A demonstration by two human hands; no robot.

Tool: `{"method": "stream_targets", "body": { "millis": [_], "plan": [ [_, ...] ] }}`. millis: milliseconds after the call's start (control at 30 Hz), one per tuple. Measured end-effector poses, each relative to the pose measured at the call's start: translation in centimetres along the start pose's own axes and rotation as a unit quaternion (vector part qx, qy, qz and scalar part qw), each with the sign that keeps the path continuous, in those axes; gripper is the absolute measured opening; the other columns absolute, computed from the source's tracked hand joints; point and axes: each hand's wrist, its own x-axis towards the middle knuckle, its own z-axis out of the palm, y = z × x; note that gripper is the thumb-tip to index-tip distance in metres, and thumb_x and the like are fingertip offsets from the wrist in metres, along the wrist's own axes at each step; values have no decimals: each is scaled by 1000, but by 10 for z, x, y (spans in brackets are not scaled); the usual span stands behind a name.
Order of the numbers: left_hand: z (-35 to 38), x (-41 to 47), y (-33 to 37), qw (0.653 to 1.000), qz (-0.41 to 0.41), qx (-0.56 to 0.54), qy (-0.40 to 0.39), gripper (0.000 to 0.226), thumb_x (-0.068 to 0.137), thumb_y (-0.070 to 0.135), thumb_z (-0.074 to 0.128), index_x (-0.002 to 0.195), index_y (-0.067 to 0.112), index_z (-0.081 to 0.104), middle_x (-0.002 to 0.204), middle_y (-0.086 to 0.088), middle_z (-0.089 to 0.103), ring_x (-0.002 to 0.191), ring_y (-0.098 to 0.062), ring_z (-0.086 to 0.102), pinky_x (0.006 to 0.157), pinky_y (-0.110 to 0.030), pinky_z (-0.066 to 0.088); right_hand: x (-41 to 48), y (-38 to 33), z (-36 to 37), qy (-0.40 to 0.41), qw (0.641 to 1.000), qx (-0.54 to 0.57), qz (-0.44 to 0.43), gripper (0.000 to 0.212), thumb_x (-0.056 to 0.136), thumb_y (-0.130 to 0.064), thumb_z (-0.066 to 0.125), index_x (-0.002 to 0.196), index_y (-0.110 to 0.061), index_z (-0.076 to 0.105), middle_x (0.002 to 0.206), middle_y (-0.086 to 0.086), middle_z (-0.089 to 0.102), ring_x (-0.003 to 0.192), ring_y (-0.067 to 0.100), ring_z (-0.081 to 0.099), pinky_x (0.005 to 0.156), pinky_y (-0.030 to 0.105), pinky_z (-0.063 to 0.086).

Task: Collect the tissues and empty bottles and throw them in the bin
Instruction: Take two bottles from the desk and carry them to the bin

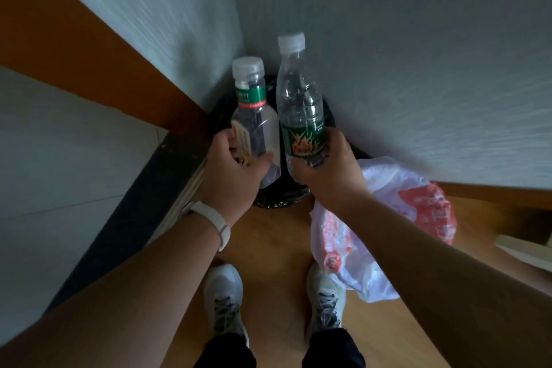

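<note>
Standing over a corner bin, a person holds two capped bottles ready to drop; the left hand (236,167), a white wristband (215,218) on its wrist, curls round the lower body of the short bottle (254,116), with something pale tucked under the fingers that cannot be made out; just beside it, the tall bottle (300,98) with the green label is gripped near its base by the right hand (325,170), fingers wrapped round; both bottles stand upright and nearly touch, directly above the black-lined bin (274,202), whose mouth shows below and behind the hands; the drop looks best done by lowering each bottle toward the opening and loosening the fingers one hand at a time, since the mouth seems narrow for two together and a light bottle could bounce off the rim; a white-and-red plastic bag (418,206) lies on the floor just right of the bin
</note>
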Motion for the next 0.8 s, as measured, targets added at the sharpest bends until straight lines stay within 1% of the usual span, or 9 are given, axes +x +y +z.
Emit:
{"method": "stream_targets", "body": {
  "millis": [67,100,200,233,333,533,667,733,800],
  "plan": [
    [10,19,-14,1000,6,16,4,66,75,38,80,129,21,46,121,7,55,110,-6,54,88,-28,50,18,13,11,-1,1000,-9,-2,68,71,-47,76,128,-25,45,114,-7,58,95,10,59,70,24,43],
    [13,25,-18,1000,10,25,-3,67,76,38,79,131,20,45,123,7,54,113,-6,52,88,-24,47,25,19,15,-6,1000,-13,-2,70,71,-47,76,129,-25,45,116,-6,58,98,11,59,71,24,44],
    [14,32,-24,999,18,42,-30,69,79,36,77,137,21,43,129,13,50,111,7,46,83,-4,35,37,29,20,-24,998,-50,-10,78,72,-47,76,138,-24,40,130,-2,52,113,15,54,88,29,46],
    [12,29,-25,998,15,51,-34,72,80,36,76,141,21,40,133,13,48,114,10,44,86,-4,33,36,30,19,-25,998,-62,-15,81,74,-47,75,142,-22,37,135,-1,49,119,16,51,94,30,44],
    [-1,12,-18,995,9,93,-48,77,84,35,71,149,22,32,147,6,40,132,-4,37,101,-21,33,22,26,2,-32,995,-96,-18,75,82,-48,68,144,-22,35,140,0,45,125,19,46,98,33,42],
    [-43,-30,25,959,121,238,-96,64,87,35,67,144,20,43,146,1,43,134,-12,39,106,-28,34,-28,-3,-58,-45,963,-239,-113,55,86,-51,53,134,-24,48,135,-1,50,125,23,46,101,40,42],
    [-69,-57,75,909,190,362,-80,58,87,45,57,136,15,53,141,-10,50,130,-26,45,105,-41,39,-58,-37,-109,-40,947,-282,-148,50,87,-49,54,130,-24,53,132,-3,53,122,22,47,99,39,39],
    [-80,-73,100,889,206,401,-84,61,84,50,46,132,14,58,138,-13,52,127,-31,49,99,-51,45,-75,-56,-135,-43,943,-292,-153,51,87,-51,50,132,-26,51,134,-4,51,124,21,45,100,38,38],
    [-92,-94,121,875,214,423,-92,61,84,51,42,130,14,59,137,-14,53,126,-33,49,95,-54,46,-95,-75,-159,-47,940,-300,-153,50,88,-53,48,131,-27,50,133,-4,51,123,20,45,99,38,38]
  ]
}}
